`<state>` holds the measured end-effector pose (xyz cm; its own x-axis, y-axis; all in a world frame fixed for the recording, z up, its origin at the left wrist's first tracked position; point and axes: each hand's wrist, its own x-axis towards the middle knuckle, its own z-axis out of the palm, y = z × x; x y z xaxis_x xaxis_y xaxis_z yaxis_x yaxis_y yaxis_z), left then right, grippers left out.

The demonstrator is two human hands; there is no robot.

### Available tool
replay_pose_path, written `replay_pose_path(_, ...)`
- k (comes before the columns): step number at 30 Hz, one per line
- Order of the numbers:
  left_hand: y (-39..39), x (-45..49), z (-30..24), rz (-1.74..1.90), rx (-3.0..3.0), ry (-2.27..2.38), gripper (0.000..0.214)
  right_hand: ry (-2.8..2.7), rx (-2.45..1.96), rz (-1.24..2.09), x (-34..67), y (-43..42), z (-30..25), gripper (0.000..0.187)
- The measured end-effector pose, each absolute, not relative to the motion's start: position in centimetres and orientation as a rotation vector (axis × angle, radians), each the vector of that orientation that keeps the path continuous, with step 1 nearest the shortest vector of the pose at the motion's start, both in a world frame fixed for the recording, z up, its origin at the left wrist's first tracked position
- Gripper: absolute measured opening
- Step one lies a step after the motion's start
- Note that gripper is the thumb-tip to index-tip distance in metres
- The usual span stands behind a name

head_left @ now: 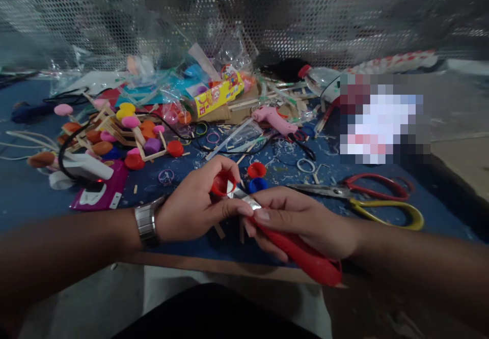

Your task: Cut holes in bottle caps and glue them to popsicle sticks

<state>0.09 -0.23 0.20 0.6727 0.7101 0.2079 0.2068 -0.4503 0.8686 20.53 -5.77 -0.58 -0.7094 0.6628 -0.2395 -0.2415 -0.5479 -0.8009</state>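
A red cap [219, 185] is held by the left hand [191, 204] over the near part of the table [214, 266], just inside its near edge; it is gripped narrowly between bent fingers and thumb, with the thumb stretched out to the blade of a knife [301, 252]; the knife's red handle is wrapped by the right hand [309, 222], its fingers curled under and its thumb pressed near the root of the blade; the handle's end is pointed over the near edge, and the tip is brought to the cap's mouth, though whether the rim is touched cannot be told; just beyond the hands a second red cap [256, 169] and a blue cap [257, 185] are set side by side; toward the right edge scissors [342, 191] are laid with one red and one yellow handle, a white ring [305, 165] being left near their blades; farther back a pink glue gun [273, 117] is seen, with a yellow packet [219, 94] behind it to the left and a bottle [321, 78] toward the far edge; on the left half, coloured caps and wooden sticks [118, 130] are heaped; a white adapter [86, 166] is rested on a purple packet [122, 181] beside them; on the left wrist a watch [145, 224] is worn.
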Motion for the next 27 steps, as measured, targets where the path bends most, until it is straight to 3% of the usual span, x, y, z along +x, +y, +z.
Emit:
replay_pose_path(5,-0.14,0.06,-0.16,0.801,1.984,0.711,0.060,-1.043,-0.721,2.201,20.45,-5.78,-0.85,0.037)
replay_pose_path(14,-0.57,0.06,-0.10,0.804,2.160,0.791,0.060,-1.125,-0.777,2.075,20.19,-5.87,-0.93,0.038)
replay_pose_path(27,-0.41,-0.09,0.18,0.714,2.106,0.716,0.039,-1.137,-0.769,2.123,19.93,-6.31,-0.71,0.038)
